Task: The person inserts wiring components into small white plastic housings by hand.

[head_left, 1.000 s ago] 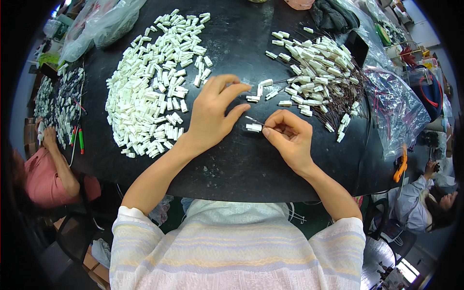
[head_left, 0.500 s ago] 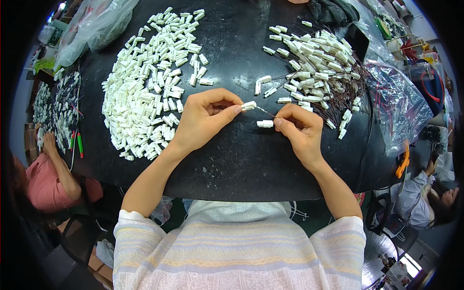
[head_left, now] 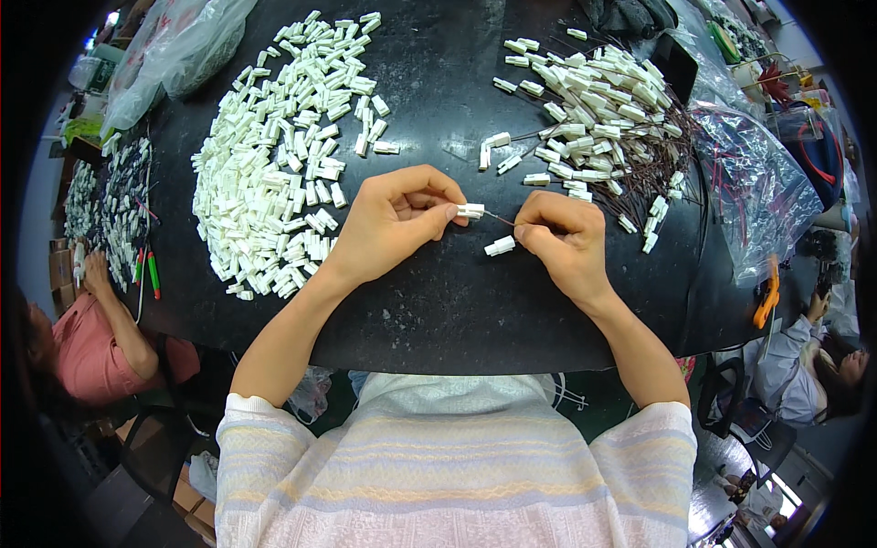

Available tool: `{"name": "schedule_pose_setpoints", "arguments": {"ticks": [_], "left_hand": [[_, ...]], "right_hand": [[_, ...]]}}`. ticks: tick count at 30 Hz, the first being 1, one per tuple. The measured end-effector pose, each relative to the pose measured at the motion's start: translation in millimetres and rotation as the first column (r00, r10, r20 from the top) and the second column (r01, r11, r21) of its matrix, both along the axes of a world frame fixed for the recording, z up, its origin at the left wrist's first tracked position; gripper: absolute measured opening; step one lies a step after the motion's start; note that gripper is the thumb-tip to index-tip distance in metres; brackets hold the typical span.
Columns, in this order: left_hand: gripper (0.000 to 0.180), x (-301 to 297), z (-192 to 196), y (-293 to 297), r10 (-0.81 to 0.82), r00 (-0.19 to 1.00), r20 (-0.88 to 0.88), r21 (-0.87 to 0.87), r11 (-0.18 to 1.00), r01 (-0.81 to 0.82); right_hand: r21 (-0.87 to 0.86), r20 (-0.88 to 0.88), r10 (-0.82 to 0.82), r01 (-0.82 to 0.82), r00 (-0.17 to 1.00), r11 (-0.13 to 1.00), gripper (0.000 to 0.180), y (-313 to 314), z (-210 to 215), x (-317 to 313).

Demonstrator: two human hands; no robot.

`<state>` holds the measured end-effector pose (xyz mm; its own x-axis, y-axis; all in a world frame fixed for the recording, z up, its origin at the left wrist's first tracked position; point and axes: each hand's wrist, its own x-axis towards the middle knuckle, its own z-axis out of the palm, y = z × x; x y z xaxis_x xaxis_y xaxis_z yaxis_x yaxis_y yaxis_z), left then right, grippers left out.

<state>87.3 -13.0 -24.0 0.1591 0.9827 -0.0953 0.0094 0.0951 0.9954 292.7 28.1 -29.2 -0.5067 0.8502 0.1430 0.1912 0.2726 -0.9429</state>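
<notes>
Head view: my left hand (head_left: 388,224) pinches a small white plug (head_left: 470,211) over the black table (head_left: 438,301); my right hand (head_left: 562,242) nips its thin wire (head_left: 501,219), fingertips closed. Another plug (head_left: 500,246) lies below. Light, stiff plastic, probably slippery; hold its flat sides.

White plastic connector housing (head_left: 470,211): small, rectangular, lying roughly level, pinched at its left end between the fingertips of the left hand (head_left: 388,224) just above the black table top. Thin dark wire (head_left: 500,219): runs from the housing's right end to the fingertips of the right hand (head_left: 559,239), which pinch it. Second white housing (head_left: 500,246): same kind, tilted, just below the wire and touching the right hand's thumb side; whether it rests on the table cannot be told.
</notes>
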Motion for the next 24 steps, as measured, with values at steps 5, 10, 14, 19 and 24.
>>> {"name": "schedule_pose_setpoints", "arguments": {"ticks": [5, 10, 14, 19, 24], "left_hand": [[0.011, -3, 0, 2, -0.016, 0.982, 0.187, -0.202, 0.978, 0.054], [0.011, 0, -3, 1, -0.015, 0.982, 0.19, -0.194, 0.98, 0.052], [0.01, 4, -3, 0, -0.039, 0.983, 0.179, -0.165, 0.984, 0.069], [0.012, 4, -3, 3, 0.022, 0.999, 0.033, -0.079, 0.997, -0.02], [0.019, 12, -2, 19, 0.365, 0.726, -0.582, 0.541, 0.841, 0.011]], "right_hand": [[-0.071, -0.064, 0.056, -0.061, 0.996, 0.996, 0.004, 2, -1, -1], [-0.031, -0.046, 0.069, -0.071, 0.997, 0.997, 0.003, -1, -2, -2], [0.031, -0.027, 0.069, -0.068, 0.997, 0.997, 0.003, -1, -4, -3], [-0.07, -0.018, 0.032, -0.033, 0.999, 0.997, 0.003, -2, 2, -4], [-0.101, -0.076, -0.013, 0.005, 0.997, 0.995, 0.004, -2, -2, 1]]}}
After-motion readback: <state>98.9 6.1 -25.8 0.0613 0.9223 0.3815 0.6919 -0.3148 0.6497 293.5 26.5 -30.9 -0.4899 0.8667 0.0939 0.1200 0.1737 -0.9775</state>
